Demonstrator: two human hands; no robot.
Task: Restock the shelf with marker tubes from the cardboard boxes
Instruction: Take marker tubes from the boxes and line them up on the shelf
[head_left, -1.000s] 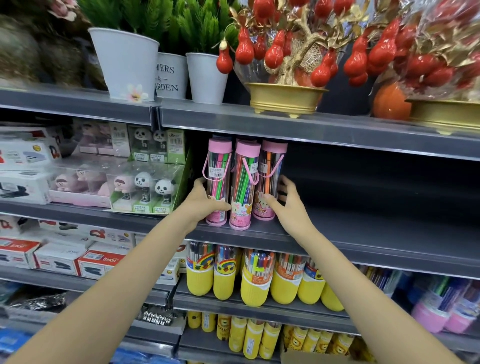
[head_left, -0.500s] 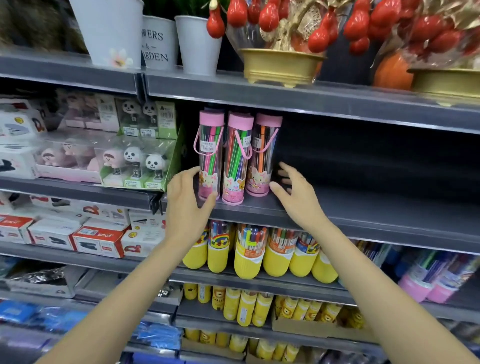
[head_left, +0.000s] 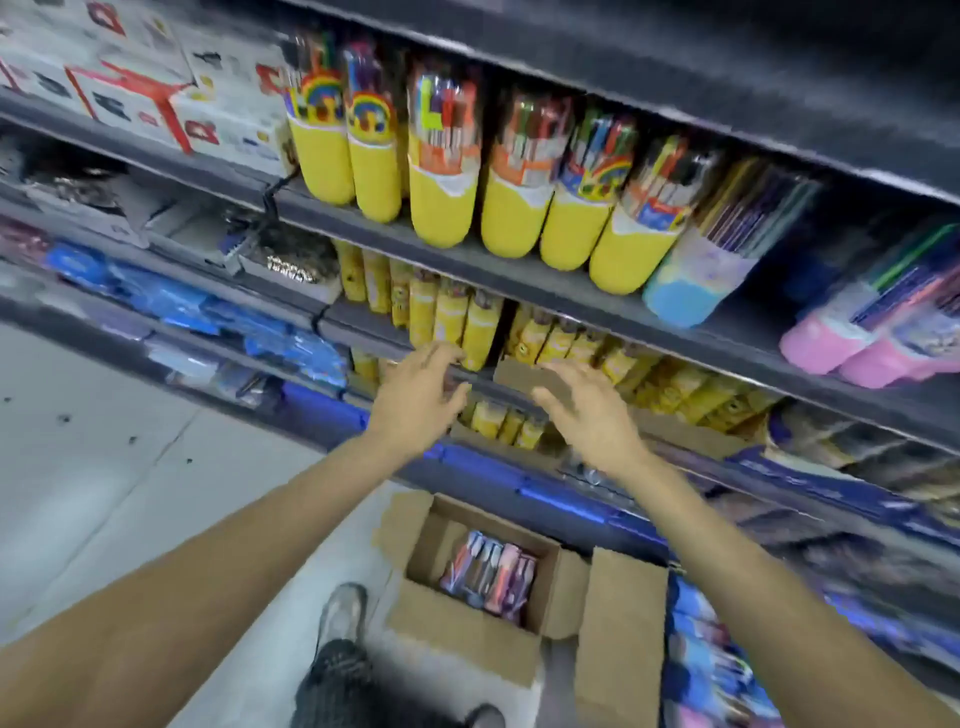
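An open cardboard box (head_left: 457, 618) stands on the floor below my arms, with several pink marker tubes (head_left: 488, 574) lying inside. My left hand (head_left: 415, 397) and my right hand (head_left: 587, 410) hang in the air in front of the lower shelves, fingers spread and loose, holding nothing. Both hands are well above the box. The frame is blurred by motion. The shelf with the three pink tubes is out of view above.
Yellow marker tubes (head_left: 441, 171) fill a grey shelf (head_left: 519, 278), with a blue tube (head_left: 691, 286) and pink tubs (head_left: 841, 338) to their right. Smaller yellow tubes sit on lower shelves. White stapler boxes (head_left: 156, 104) are upper left. My shoe (head_left: 340, 613) is beside the box.
Both hands have left the pink tubes on the shelf and dropped lower. The view has swung down to the lower shelves, the floor and the cardboard box.
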